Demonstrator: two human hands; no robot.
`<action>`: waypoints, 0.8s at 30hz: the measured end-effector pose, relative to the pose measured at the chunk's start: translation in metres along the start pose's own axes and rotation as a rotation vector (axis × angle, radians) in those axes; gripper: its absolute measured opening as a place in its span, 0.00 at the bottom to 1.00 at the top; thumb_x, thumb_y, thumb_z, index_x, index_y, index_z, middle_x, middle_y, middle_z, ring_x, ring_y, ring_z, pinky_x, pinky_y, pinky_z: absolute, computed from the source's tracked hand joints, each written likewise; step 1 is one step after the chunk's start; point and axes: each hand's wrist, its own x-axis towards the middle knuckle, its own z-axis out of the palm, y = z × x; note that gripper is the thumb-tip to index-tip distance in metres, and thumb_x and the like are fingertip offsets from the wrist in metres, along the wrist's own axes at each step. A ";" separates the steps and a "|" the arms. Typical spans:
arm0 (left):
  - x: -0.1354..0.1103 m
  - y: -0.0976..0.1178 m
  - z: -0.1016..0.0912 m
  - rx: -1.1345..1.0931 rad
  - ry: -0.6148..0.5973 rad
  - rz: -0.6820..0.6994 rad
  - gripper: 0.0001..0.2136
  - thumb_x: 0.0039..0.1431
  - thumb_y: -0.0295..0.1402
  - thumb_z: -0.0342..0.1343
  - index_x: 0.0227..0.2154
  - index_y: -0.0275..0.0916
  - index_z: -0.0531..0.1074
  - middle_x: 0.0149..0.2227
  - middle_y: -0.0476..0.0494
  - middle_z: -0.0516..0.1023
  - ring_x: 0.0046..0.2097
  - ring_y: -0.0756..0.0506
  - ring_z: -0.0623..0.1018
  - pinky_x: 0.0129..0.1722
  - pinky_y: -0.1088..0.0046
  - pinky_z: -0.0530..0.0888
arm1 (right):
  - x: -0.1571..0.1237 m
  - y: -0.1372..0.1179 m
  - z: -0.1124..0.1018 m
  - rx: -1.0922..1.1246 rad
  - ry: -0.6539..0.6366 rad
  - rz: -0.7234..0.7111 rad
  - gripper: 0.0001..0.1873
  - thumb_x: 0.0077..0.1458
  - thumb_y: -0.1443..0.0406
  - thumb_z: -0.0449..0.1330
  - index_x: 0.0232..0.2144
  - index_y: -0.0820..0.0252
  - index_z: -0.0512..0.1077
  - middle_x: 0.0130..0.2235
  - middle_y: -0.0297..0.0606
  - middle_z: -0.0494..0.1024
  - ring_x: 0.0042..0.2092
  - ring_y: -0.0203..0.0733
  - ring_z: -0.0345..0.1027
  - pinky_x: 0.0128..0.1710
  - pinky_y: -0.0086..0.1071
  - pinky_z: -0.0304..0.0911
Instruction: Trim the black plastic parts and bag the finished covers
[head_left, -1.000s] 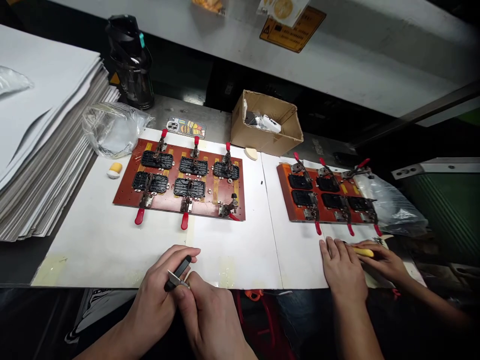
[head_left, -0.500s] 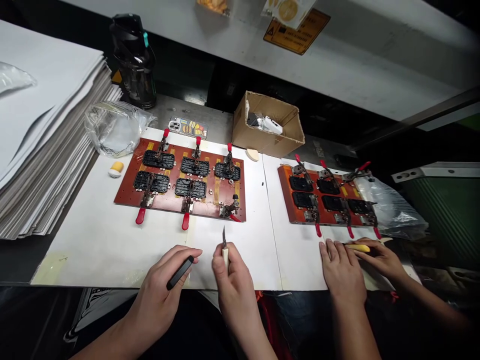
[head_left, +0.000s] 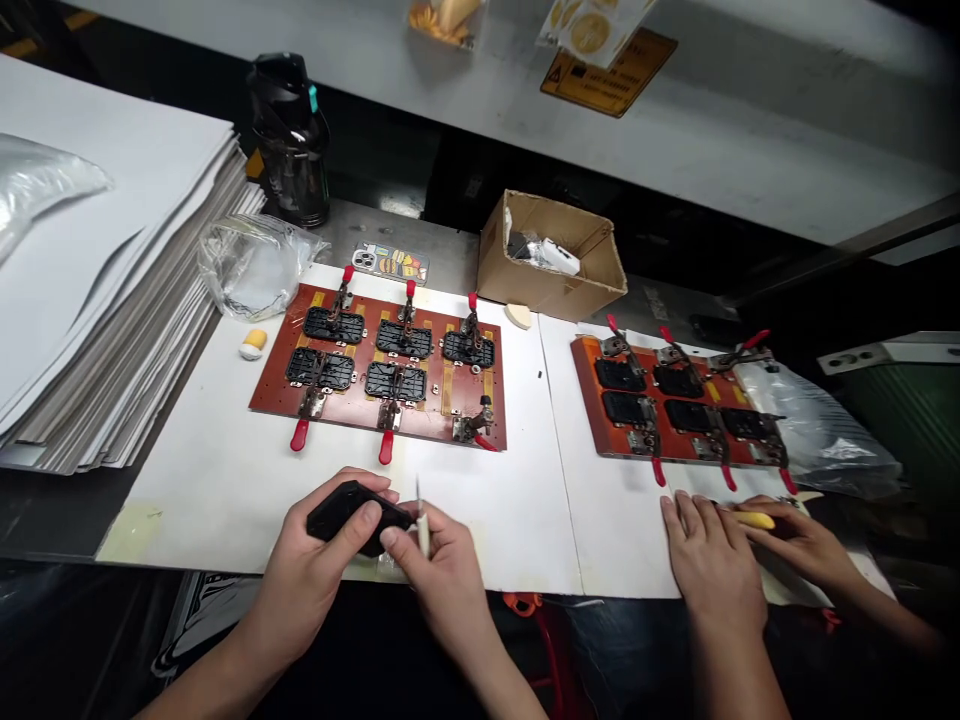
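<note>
My left hand grips a black plastic part, broad side showing. My right hand holds a craft knife with a pale handle, its blade pointing up, close beside that part. Both hands are above the front of a white sheet, in front of a red-brown fixture board. The board carries several black parts under toggle clamps with red handles. The knife's tip and the part's underside are partly hidden by my fingers.
To the right, a co-worker's hands work by a second orange fixture board. A stack of white sheets rises at left. Behind stand a black bottle, a plastic bag and a cardboard box.
My right hand has moved left with the knife, back beside the black part. My left hand has turned that part so its broad side shows.
</note>
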 end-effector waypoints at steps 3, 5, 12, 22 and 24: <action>0.005 -0.003 0.000 0.011 0.012 -0.065 0.09 0.63 0.36 0.64 0.42 0.41 0.74 0.40 0.48 0.77 0.43 0.47 0.77 0.45 0.75 0.74 | 0.005 -0.010 -0.009 -0.049 0.161 -0.008 0.18 0.57 0.52 0.66 0.36 0.62 0.74 0.30 0.34 0.75 0.32 0.37 0.66 0.35 0.30 0.64; 0.006 -0.003 0.002 0.085 -0.102 -0.131 0.07 0.61 0.33 0.65 0.40 0.40 0.74 0.38 0.49 0.77 0.40 0.47 0.77 0.41 0.77 0.75 | 0.006 -0.020 -0.014 -0.178 0.208 -0.073 0.17 0.58 0.52 0.64 0.37 0.61 0.74 0.32 0.36 0.76 0.33 0.39 0.69 0.35 0.32 0.66; 0.004 -0.007 0.007 0.302 -0.397 -0.131 0.10 0.65 0.31 0.55 0.44 0.40 0.80 0.45 0.44 0.82 0.49 0.40 0.79 0.54 0.62 0.76 | -0.007 -0.039 -0.014 -0.361 0.154 -0.214 0.09 0.62 0.55 0.60 0.35 0.48 0.79 0.34 0.41 0.79 0.36 0.48 0.74 0.31 0.37 0.67; 0.004 -0.012 0.002 0.452 -0.186 0.085 0.15 0.69 0.30 0.52 0.53 0.46 0.77 0.54 0.46 0.78 0.55 0.43 0.76 0.55 0.67 0.74 | -0.037 -0.039 0.022 -0.578 -0.040 -0.152 0.13 0.68 0.58 0.53 0.35 0.44 0.76 0.25 0.31 0.78 0.23 0.40 0.72 0.23 0.31 0.64; 0.004 -0.013 0.002 0.443 -0.189 0.073 0.15 0.68 0.29 0.52 0.53 0.47 0.77 0.54 0.48 0.78 0.57 0.44 0.76 0.56 0.67 0.74 | -0.036 -0.042 0.021 -0.604 -0.028 -0.159 0.12 0.67 0.58 0.54 0.34 0.44 0.76 0.25 0.30 0.78 0.22 0.40 0.72 0.22 0.31 0.63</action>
